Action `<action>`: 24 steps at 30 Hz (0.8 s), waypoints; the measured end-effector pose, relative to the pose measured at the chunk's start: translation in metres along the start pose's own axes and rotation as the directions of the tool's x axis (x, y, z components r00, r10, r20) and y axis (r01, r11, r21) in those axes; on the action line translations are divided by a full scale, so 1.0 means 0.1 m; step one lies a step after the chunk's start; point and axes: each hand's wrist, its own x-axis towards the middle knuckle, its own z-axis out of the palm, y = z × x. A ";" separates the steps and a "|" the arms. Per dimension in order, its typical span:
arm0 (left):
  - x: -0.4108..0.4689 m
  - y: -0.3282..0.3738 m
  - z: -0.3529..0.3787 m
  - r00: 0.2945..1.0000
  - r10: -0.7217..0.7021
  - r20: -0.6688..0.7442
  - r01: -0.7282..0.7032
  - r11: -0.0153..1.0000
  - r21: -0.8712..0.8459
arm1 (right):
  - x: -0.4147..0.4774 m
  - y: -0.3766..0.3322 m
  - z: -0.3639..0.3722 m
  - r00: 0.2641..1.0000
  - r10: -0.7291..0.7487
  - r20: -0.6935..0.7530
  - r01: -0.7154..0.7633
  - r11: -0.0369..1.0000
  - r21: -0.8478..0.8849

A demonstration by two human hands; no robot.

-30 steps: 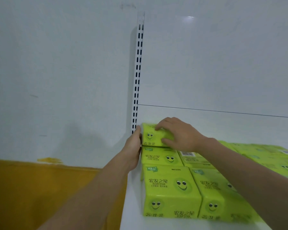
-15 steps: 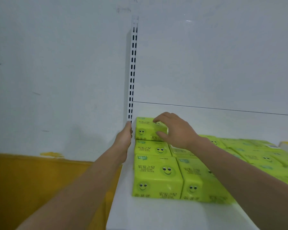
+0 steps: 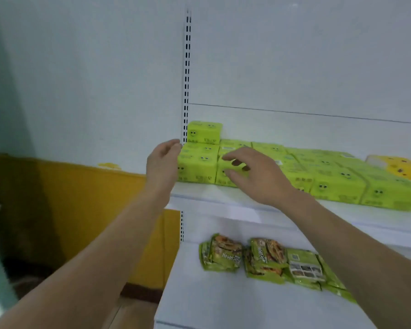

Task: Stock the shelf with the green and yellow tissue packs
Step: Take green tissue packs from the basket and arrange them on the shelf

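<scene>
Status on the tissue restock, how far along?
Done: a row of lime-green smiley tissue packs fills the white upper shelf, with one more green pack stacked at its left rear corner. A yellow tissue pack sits far right. In hand: nothing; left hand and right hand are open near the front packs. Left: the second layer holds only that pack, so probably more stacking.

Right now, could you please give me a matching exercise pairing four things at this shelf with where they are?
Things:
1. top green pack
2. yellow pack
3. snack packets
4. right hand

Places:
A. on the lower shelf
B. far right of the upper shelf
C. open, in front of the green row
D. stacked on the green row, by the slotted upright

Pairs: 1-D, 2-B, 3-A, 4-C.
</scene>
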 end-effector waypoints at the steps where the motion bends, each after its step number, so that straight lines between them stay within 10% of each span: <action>1: -0.16 0.00 -0.02 0.998 0.069 -0.014 -0.068 0.997 0.042 | -0.18 -0.06 -0.06 1.000 0.005 0.000 -0.005 1.000 0.018; 16: -1.86 -0.57 0.18 0.941 -0.169 0.292 0.143 0.984 0.109 | -2.05 -0.03 0.28 0.956 0.267 0.122 -0.290 0.925 0.244; 24: -2.59 -2.08 -0.06 0.717 -0.631 0.295 0.602 0.775 0.195 | -3.48 0.27 1.36 0.654 0.610 0.446 -0.720 0.684 0.120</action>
